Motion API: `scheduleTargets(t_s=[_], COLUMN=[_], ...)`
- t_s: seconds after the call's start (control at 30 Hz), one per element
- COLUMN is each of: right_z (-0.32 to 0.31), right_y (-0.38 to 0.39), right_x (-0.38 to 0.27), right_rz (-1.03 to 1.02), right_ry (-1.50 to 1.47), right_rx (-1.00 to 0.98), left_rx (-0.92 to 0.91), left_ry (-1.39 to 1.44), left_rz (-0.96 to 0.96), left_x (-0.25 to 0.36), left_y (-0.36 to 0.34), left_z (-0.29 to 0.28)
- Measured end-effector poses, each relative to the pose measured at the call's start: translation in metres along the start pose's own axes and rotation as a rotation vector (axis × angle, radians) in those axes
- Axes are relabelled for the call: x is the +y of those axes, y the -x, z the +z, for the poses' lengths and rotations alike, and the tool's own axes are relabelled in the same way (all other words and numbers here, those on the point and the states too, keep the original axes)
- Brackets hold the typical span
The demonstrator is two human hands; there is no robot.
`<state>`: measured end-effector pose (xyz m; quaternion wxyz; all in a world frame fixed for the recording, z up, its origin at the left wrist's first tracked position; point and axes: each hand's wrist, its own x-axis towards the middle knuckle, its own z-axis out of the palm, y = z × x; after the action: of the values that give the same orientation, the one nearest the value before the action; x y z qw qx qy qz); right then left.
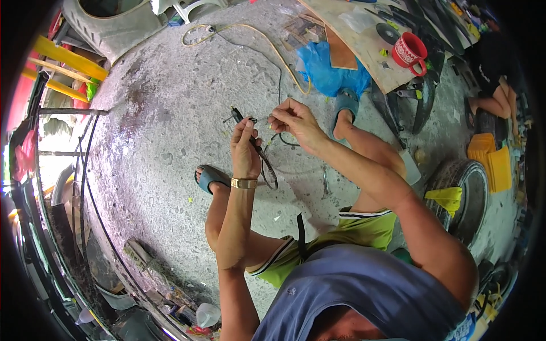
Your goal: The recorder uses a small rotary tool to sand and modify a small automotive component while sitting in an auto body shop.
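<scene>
My left hand [245, 148] is closed around a slim black pen-shaped tool [236, 115], whose brass-coloured tip points up and away from me. From its lower end a black cord [268, 163] with a ribbed sleeve loops down past my wrist. My right hand [297, 124] is just to the right, its thumb and fingers pinched together. Whatever it grips is too small to make out. A small dark loop shows in the gap between the two hands. Both hands hang over the grey floor, between my spread legs.
A yellow cable [267, 35] curves over the rough concrete floor [170, 113]. At the upper right, a board [364, 42] bears a red mug [409, 52], beside a blue plastic bag [324, 71]. A tyre [469, 199] stands at right; another person's leg [497, 101] shows beyond. Metal bars [68, 153] line the left.
</scene>
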<state>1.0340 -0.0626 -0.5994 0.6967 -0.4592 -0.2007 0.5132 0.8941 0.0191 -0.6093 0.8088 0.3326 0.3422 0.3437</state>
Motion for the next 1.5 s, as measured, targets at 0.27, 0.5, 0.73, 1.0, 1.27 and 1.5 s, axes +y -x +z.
scheduleTargets(t_s=[0.27,0.5,0.73,1.0,1.27,1.5], right_z=[0.002,-0.004,-0.003,-0.010,-0.021,-0.028], right_y=[0.003,0.002,0.002,-0.001,-0.007,-0.005], right_x=[0.006,0.002,0.008,0.003,-0.066,-0.071], right_rz=[0.000,0.076,0.135,0.111,-0.073,-0.127], right_ry=[-0.084,0.062,-0.024,0.105,0.243,0.496], right_rx=[-0.004,-0.047,-0.024,-0.043,-0.041,-0.174], left_rx=[-0.006,-0.112,-0.077,-0.084,-0.329,-0.337], left_ry=[-0.032,-0.329,-0.413,-0.617,-0.746,-0.816], left_rz=[0.055,0.129,0.268,0.310,0.467,0.282], left_x=[-0.009,-0.006,-0.008,-0.007,0.011,0.020], left_y=[0.000,0.001,0.000,0.000,0.009,0.015], left_z=[0.000,0.001,0.003,-0.003,-0.008,-0.003])
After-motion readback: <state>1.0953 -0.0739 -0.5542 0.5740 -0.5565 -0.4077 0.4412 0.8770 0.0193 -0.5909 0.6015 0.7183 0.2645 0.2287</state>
